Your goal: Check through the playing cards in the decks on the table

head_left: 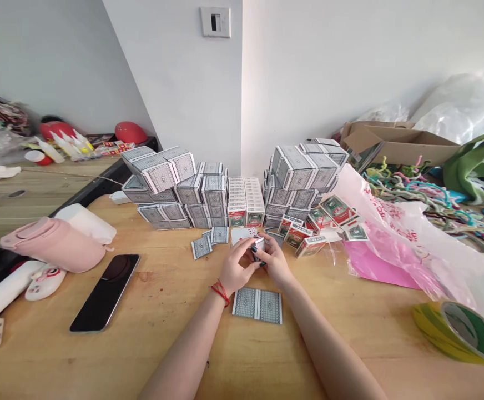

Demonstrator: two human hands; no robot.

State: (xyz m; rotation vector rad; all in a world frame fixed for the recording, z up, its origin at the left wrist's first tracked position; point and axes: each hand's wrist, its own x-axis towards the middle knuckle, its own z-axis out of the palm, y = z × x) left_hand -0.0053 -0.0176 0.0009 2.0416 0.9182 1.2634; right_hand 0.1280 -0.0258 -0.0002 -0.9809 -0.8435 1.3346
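So, where are the hands right now?

Together at the middle of the table, the left hand (234, 266) and right hand (276, 261) meeting fingertip to fingertip around a small pack of playing cards (257, 247), with a white-faced card (241, 235) sticking out toward 11 o'clock.

How is that grip best handled?

I'd keep the pressure even from both sides and the edges squared, so that no card slips out of the pack. The red string bracelet (221, 293) on the left wrist sits clear of the two grey-backed cards (257, 305) lying side by side at 6 o'clock, and it's worth keeping it that way.

What's around them?

Stacks of grey-patterned card boxes (162, 189) rise at 11 o'clock, more (296, 183) at 1 o'clock, and loose grey-backed cards (201, 247) lie just short of the left stack.

Anything hard to make out?

Yes, the fingers cover most of the pack, so I can't count its cards, and the exposed faces are probably plain white with small pips, though the view is poor
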